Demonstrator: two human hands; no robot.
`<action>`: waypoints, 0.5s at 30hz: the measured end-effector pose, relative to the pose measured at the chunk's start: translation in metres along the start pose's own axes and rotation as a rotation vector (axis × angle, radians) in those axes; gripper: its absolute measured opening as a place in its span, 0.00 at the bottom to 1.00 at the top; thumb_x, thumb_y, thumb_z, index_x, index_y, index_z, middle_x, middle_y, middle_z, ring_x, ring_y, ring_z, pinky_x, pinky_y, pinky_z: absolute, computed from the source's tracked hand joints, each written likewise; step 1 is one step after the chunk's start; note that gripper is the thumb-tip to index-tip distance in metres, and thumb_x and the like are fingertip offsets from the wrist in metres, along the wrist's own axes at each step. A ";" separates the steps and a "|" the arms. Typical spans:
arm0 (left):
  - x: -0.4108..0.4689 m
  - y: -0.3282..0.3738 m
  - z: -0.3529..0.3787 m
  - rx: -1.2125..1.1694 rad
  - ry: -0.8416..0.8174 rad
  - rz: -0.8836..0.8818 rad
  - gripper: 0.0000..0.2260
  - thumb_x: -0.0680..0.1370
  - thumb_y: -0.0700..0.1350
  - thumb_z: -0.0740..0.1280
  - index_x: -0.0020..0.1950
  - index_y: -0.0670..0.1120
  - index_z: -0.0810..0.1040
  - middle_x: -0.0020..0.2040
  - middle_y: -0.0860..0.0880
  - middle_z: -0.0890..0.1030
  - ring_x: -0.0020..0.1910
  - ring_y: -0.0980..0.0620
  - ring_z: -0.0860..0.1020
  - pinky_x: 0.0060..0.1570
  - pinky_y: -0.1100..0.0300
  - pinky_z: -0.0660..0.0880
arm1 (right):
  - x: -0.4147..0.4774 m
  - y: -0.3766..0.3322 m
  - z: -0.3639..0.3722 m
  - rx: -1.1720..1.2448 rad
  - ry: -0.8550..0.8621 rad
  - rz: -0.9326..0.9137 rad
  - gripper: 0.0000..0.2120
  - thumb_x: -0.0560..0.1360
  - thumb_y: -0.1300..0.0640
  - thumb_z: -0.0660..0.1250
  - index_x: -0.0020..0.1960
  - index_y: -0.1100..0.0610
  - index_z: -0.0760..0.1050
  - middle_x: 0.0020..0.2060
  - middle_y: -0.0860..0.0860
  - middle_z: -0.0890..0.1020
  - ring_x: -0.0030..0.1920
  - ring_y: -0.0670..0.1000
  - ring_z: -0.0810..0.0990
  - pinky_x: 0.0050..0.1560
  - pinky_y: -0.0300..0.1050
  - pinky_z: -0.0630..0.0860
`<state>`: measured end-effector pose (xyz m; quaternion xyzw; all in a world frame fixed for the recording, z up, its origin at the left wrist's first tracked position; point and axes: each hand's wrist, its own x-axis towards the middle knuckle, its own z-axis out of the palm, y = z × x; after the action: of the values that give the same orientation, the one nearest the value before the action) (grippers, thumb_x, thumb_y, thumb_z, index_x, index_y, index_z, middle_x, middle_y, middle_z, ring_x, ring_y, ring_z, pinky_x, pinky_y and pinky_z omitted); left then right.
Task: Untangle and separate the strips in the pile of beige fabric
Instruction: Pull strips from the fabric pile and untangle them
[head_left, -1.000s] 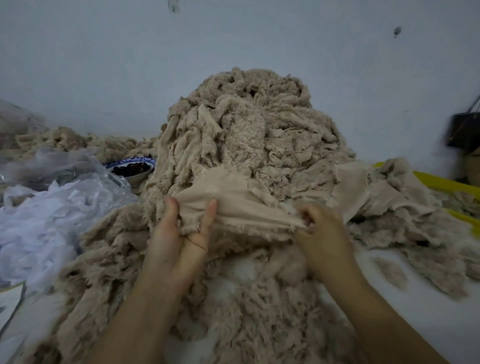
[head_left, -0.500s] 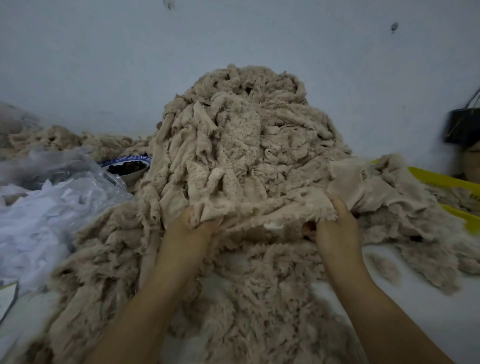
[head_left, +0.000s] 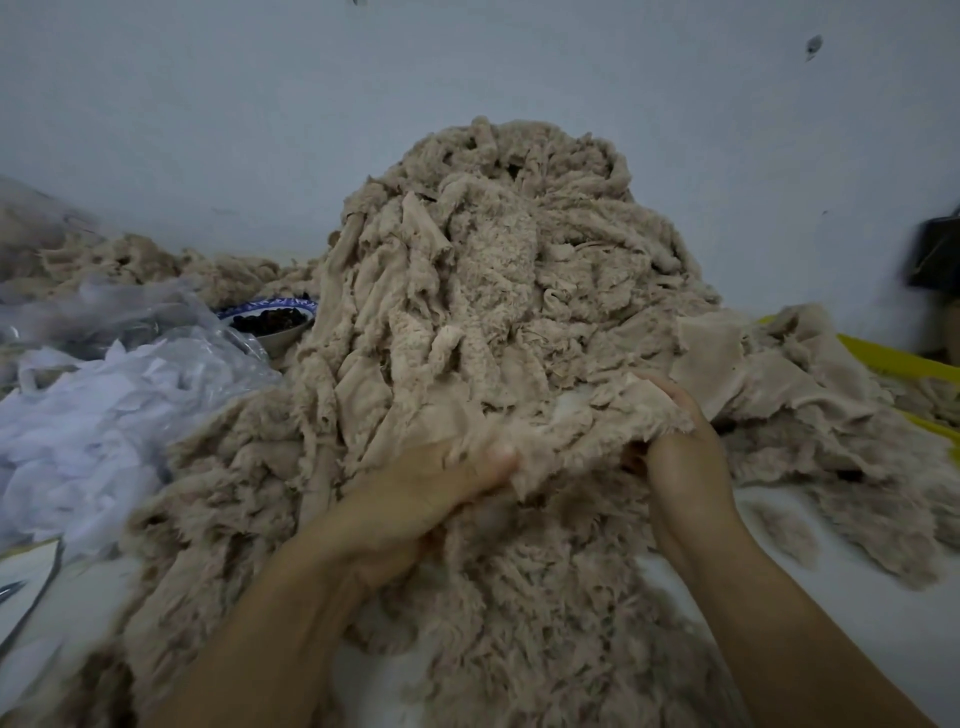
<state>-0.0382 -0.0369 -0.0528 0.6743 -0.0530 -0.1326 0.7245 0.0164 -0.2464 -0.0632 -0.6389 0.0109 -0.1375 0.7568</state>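
Observation:
A tall pile of beige fabric strips (head_left: 498, 270) rises against the wall at the centre. At its foot a fuzzy beige strip (head_left: 576, 441) is stretched between my two hands. My left hand (head_left: 415, 499) grips the strip's left end, thumb on top near the frayed edge. My right hand (head_left: 680, 457) grips the right end, with the fingers curled under the cloth. More fluffy beige pieces (head_left: 519, 613) lie below my wrists.
Clear plastic bags with white scraps (head_left: 98, 405) lie at the left. A blue-rimmed bowl (head_left: 270, 325) of dark bits sits behind them. Flatter beige pieces (head_left: 779, 395) spread over a yellow crate (head_left: 904, 364) at the right. A dark object (head_left: 935, 254) is by the wall.
The strip was flipped from its smooth side to its fuzzy side. Both hands shifted to the right and lowered it toward the foot of the pile.

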 end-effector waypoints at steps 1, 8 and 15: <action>-0.001 0.000 0.002 0.051 -0.005 0.008 0.27 0.63 0.61 0.79 0.51 0.42 0.84 0.54 0.42 0.84 0.54 0.43 0.83 0.58 0.52 0.78 | 0.000 0.000 -0.001 0.009 -0.003 0.001 0.08 0.80 0.50 0.64 0.50 0.40 0.80 0.52 0.44 0.83 0.54 0.49 0.82 0.51 0.51 0.80; 0.010 0.003 0.004 -0.755 0.296 0.081 0.12 0.82 0.47 0.61 0.48 0.41 0.80 0.34 0.47 0.83 0.28 0.53 0.80 0.27 0.61 0.78 | -0.016 0.005 0.013 -0.191 -0.352 0.073 0.12 0.77 0.53 0.69 0.59 0.45 0.77 0.41 0.47 0.85 0.37 0.50 0.84 0.33 0.38 0.77; 0.012 -0.004 0.008 -0.708 0.180 0.144 0.20 0.80 0.53 0.62 0.62 0.40 0.82 0.61 0.41 0.82 0.60 0.45 0.81 0.58 0.50 0.79 | -0.050 0.000 0.033 -0.055 -0.711 0.206 0.19 0.66 0.27 0.68 0.49 0.37 0.83 0.33 0.52 0.85 0.31 0.49 0.82 0.30 0.39 0.76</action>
<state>-0.0288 -0.0483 -0.0571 0.3855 0.0125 -0.0316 0.9221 -0.0255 -0.2037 -0.0656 -0.6622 -0.1847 0.1704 0.7059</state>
